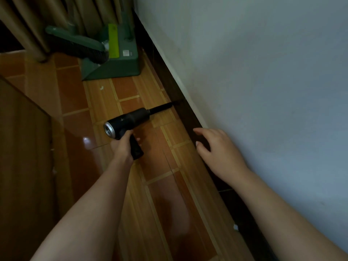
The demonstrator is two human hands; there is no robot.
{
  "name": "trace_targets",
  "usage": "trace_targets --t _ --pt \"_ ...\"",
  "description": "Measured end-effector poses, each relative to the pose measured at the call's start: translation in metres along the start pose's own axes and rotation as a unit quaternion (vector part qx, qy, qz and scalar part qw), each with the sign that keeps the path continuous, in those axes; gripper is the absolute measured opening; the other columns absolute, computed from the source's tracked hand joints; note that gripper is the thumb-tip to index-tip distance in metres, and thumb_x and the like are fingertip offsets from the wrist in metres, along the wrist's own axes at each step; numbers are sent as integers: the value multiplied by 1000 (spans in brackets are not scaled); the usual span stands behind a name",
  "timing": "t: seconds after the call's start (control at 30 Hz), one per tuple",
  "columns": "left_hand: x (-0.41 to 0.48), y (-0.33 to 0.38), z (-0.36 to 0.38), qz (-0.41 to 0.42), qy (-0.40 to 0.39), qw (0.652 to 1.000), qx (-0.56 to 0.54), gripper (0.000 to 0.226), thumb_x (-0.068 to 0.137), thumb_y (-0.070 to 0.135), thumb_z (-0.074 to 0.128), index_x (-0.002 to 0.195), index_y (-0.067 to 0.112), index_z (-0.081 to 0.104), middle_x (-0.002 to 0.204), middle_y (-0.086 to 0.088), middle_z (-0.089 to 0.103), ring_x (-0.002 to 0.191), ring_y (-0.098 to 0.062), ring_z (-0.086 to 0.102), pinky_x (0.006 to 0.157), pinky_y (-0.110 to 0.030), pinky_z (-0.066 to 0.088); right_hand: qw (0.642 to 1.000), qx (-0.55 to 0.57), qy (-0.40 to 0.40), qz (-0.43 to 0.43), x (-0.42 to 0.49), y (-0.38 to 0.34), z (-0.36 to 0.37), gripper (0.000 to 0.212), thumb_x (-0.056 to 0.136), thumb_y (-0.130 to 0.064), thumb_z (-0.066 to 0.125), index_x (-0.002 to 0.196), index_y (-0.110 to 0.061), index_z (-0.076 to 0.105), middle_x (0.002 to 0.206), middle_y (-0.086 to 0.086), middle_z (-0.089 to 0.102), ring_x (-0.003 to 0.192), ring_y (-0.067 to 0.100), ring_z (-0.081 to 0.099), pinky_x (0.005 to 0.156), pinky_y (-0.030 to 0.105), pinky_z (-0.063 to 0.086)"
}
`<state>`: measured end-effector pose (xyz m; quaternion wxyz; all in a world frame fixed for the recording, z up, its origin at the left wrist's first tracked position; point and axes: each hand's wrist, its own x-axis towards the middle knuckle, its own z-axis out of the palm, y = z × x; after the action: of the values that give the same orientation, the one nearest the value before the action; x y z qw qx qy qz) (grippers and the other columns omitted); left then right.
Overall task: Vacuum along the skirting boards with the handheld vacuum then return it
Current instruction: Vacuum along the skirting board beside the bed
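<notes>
Head: L hand [123, 146] grips vacuum [130, 119], nozzle at skirting board [185, 117].

Skirting board [180, 108] along the wall's [263, 72] foot at right, handheld vacuum [131, 117] left of it with nozzle tip at the board, dustpan [120, 65] and brush [79, 44] on the floor [79, 95] farther ahead, curtain [37, 25] behind them

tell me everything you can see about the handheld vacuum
The handheld vacuum is black and pistol-shaped, seemingly plastic: a round barrel with a silver rear cap, a thin nozzle in front, a grip below. The left hand grips that handle, holding it roughly level over the tiled floor. The nozzle tip reaches the dark skirting board; actual contact is unclear.
</notes>
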<state>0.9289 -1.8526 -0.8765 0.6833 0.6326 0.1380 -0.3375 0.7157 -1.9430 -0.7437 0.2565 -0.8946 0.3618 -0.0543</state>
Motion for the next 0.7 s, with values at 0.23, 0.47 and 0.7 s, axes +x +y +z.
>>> trace_targets --t 0.23,0.47,0.7 --pt "-24 -16 -12 -8 -10 1000 -2 38 87 16 61 123 8 53 94 -9 64 69 -15 62 45 -20 53 1000 -2 3 -2 -13 -1 -11 40 97 -25 45 137 -22 44 133 -1 52 124 13 41 98 28 37" --pt "-40 -29 -18 -19 -5 1000 0 40 87 15 61 125 4 53 90 -9 64 66 -16 61 43 -19 51 1000 -21 7 -9 -23 2 -23 41 97 -25 44 137 -20 44 133 0 53 124 15 43 99 30 37" --pt "-42 -23 -22 -10 -9 1000 26 42 86 17 62 125 4 53 84 -6 64 65 -16 62 50 -25 52 1000 -4 17 -12 -24 2 -27 41 97 -24 45 137 -18 44 131 2 54 123 17 44 99 31 38"
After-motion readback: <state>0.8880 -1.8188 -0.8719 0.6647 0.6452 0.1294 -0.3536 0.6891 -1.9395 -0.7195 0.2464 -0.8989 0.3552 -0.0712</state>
